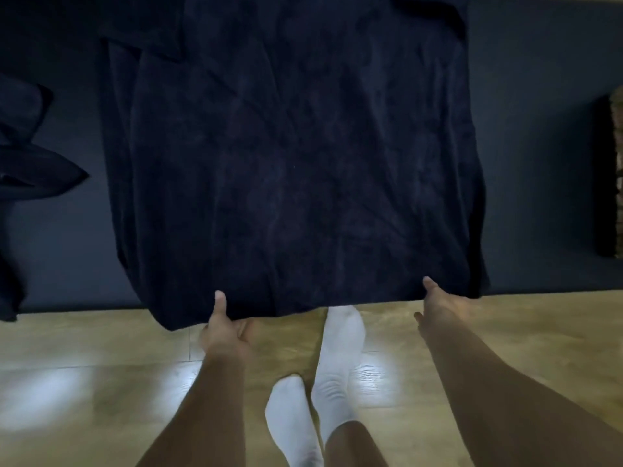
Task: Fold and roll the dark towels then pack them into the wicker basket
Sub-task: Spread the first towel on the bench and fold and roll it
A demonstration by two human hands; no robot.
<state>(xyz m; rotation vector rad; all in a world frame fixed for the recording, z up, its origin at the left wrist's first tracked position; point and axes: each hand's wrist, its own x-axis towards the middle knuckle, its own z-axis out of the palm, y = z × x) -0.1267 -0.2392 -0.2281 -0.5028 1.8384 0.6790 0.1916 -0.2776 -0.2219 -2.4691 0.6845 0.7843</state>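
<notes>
A large dark navy towel [290,156] lies spread over a dark mat, its near edge hanging over the wooden floor. My left hand [224,326] pinches that near edge at the left, thumb on top of the cloth. My right hand [438,299] grips the same edge near the right corner, thumb on top and fingers beneath. A strip of the wicker basket [617,170] shows at the right border, mostly out of frame. Another dark towel [30,156] lies crumpled at the left.
The dark mat [526,129] covers the floor beyond the towel. Wooden floor [84,382] fills the near part of the view. My two feet in white socks [337,365] stand between my arms, just short of the towel's edge.
</notes>
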